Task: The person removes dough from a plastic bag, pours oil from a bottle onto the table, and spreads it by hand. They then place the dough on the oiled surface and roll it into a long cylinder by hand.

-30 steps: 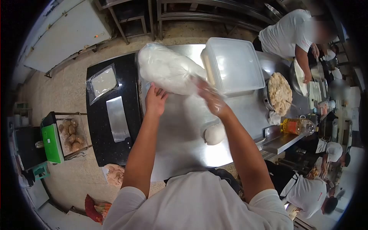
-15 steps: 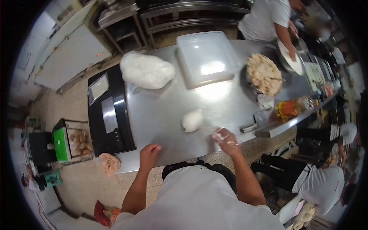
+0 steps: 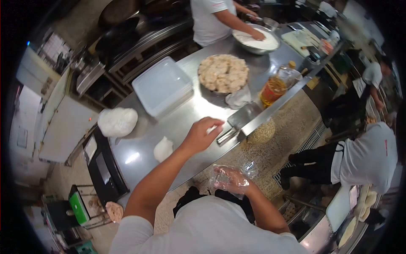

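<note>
My left hand (image 3: 201, 135) is over the steel table (image 3: 146, 146), thumb and fingers curved apart with nothing between them. Just right of it lies a metal scraper with a wide blade (image 3: 244, 115) and a tubular handle. My right hand (image 3: 230, 179), in a loose clear plastic glove or bag, is in front of the table edge near my body; its finger posture is blurred by the plastic. A white dough lump (image 3: 163, 149) lies on the table left of my left forearm. Beyond my left hand stands a bowl heaped with pale, chunky filling (image 3: 223, 73), a white cloth (image 3: 239, 98) beside it.
A lidded plastic box (image 3: 162, 86) and a bagged white mass (image 3: 118, 122) are on the table. An oil bottle (image 3: 274, 89) stands near the right edge. At the back, a person's hand is in a bowl of white powder (image 3: 256, 39). Another person (image 3: 366, 156) bends at the right.
The view has turned to the right. My left hand has moved across the table toward the scraper. My right hand has drawn back off the table toward my body, its plastic now hanging loosely.
</note>
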`<action>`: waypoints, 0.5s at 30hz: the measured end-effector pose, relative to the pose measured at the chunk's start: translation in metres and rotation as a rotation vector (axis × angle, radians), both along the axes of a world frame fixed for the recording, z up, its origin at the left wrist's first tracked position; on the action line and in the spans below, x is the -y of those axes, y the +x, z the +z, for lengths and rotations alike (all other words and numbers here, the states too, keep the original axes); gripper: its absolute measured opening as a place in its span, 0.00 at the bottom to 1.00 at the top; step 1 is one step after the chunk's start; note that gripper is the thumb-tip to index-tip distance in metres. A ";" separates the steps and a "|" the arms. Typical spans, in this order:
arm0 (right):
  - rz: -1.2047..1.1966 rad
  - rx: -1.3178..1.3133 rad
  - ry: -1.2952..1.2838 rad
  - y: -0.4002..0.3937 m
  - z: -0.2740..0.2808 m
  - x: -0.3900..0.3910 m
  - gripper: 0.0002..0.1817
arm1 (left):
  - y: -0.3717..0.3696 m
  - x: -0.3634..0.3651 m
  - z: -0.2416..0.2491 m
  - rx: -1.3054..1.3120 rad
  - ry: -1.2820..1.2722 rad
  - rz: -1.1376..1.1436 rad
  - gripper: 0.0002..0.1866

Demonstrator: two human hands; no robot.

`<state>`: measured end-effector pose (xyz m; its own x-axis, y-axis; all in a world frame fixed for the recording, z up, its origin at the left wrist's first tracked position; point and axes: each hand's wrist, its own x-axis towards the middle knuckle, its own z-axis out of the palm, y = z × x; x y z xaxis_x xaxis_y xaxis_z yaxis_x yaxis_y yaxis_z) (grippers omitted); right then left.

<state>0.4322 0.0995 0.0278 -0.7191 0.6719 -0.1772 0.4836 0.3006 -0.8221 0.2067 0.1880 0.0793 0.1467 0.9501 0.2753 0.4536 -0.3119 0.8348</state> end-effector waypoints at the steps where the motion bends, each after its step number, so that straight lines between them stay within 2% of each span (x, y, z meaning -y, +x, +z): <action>1: -0.077 -0.015 0.015 0.019 0.000 0.005 0.36 | 0.020 -0.026 0.009 0.045 -0.112 -0.029 0.13; 3: -0.136 -0.070 0.030 0.057 -0.017 0.014 0.37 | 0.049 -0.078 0.009 0.077 -0.020 -0.143 0.14; 5: -0.433 -0.200 -0.127 0.087 -0.027 0.028 0.32 | 0.073 -0.122 0.017 0.133 -0.235 -0.143 0.15; 6: -0.468 -0.121 -0.031 0.098 -0.013 0.028 0.28 | 0.081 -0.144 0.014 0.134 -0.239 -0.161 0.15; 9: -0.593 -0.129 0.047 0.136 -0.016 0.045 0.26 | 0.101 -0.196 0.007 0.218 -0.183 -0.227 0.16; 11: -0.709 -0.047 0.022 0.152 -0.011 0.062 0.26 | 0.117 -0.218 0.013 0.374 -0.281 -0.233 0.16; 12: -0.803 0.032 0.000 0.156 -0.007 0.068 0.25 | 0.124 -0.231 0.011 0.394 -0.248 -0.229 0.17; 13: -0.822 0.040 0.011 0.157 -0.003 0.074 0.25 | 0.131 -0.247 0.009 0.403 -0.244 -0.250 0.17; 15: -1.017 -0.055 -0.014 0.162 0.003 0.089 0.22 | 0.143 -0.276 0.003 0.427 -0.284 -0.206 0.18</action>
